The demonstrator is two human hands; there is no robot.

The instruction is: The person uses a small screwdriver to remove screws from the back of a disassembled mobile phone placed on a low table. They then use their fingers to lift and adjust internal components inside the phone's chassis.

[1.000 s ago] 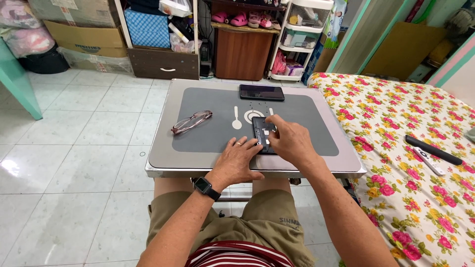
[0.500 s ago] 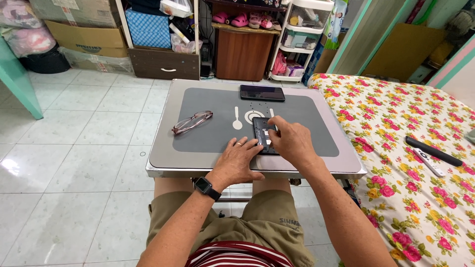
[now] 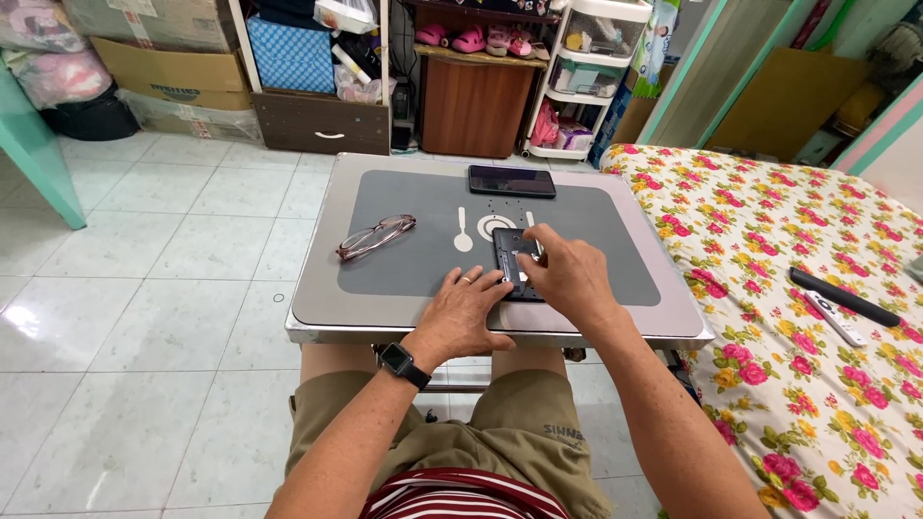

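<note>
Small grey table [image 3: 385, 308] over the lap. At centre, dark opened device [image 3: 510, 255], pinned flat under left hand [image 3: 471, 308], fingers spread. Right hand [image 3: 572, 279] at its 3 o'clock, fingertips pinching something small; cannot tell what. Black phone [image 3: 511, 181] at 12 o'clock, glasses [image 3: 375, 236] at 9 o'clock.

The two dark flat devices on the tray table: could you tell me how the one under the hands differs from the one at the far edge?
The near device lies lengthwise away from the person; the far phone lies crosswise. The near device shows a ribbed, compartmented inner face, the far phone a smooth glossy one. The left hand and right hand both rest on the near device, while the far phone lies untouched. Both are dark, flat rectangles on the grey mat.
</note>
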